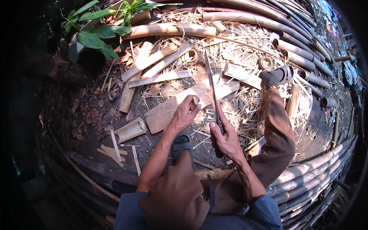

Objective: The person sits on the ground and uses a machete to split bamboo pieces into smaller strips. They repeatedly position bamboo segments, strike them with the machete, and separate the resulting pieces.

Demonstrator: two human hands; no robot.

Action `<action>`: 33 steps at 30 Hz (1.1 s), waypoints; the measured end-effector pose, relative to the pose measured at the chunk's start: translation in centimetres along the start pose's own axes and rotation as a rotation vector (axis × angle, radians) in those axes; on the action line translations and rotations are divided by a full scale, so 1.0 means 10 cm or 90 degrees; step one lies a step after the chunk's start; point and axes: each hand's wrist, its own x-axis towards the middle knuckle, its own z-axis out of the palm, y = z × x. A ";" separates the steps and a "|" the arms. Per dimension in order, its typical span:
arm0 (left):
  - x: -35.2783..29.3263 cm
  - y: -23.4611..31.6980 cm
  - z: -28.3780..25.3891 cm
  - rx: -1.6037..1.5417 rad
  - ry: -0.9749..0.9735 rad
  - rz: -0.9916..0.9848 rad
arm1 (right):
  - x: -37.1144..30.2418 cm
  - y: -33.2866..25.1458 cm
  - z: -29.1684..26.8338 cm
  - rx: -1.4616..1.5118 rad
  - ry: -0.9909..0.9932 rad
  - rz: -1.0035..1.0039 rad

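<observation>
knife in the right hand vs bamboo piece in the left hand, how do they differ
The knife is long and narrow; the bamboo piece is short and stubby. The knife looks dark grey; the bamboo piece is pale tan. The knife reaches far past the right hand; the bamboo piece barely shows beyond the left hand. Both are hand-held.

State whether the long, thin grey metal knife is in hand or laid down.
The knife is in hand: the right hand grips its dark handle.

— Inscriptions, labels, brands, numbers, signs: what is recorded?
— None legible; no lettering can be read on any surface shown.
— And numerals?
— Likewise, none can be read.
</observation>
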 end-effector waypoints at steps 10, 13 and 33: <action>-0.15 0.07 0.02 0.012 -0.010 0.047 | 0.15 0.12 0.15 0.180 -0.049 0.154; -0.15 0.06 0.05 0.020 -0.015 0.080 | 0.15 0.15 0.16 0.194 -0.070 0.167; -0.13 0.05 0.03 0.017 -0.025 0.101 | 0.13 0.19 0.17 0.142 -0.063 0.112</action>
